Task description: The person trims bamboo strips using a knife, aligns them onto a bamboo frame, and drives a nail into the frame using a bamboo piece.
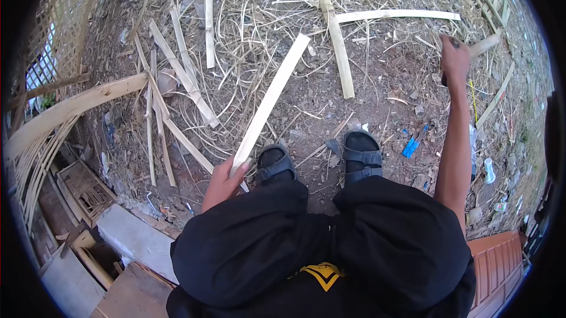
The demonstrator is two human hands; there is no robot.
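My left hand point(227, 178) is closed round the lower end of a pale, flat bamboo strip point(272, 97), which slants up and away to the right. My right hand point(456, 61) is held out at the right, fingers curled into a fist. Small dark parts of something show at that fist, but its kind is hidden. A short tan piece of wood point(487, 44) appears just beside the knuckles; whether it is gripped or lies behind, I cannot tell. Between the hands, a longer bamboo pole point(335, 41) lies on the ground.
Several split strips point(183, 73) lie at the left among curly shavings point(247, 35). More pale strips point(401, 16) lie at the far right. A curved wooden band point(76, 109) and grey boards point(138, 238) are at the left. Blue litter point(411, 146) lies near my right sandal point(361, 154).
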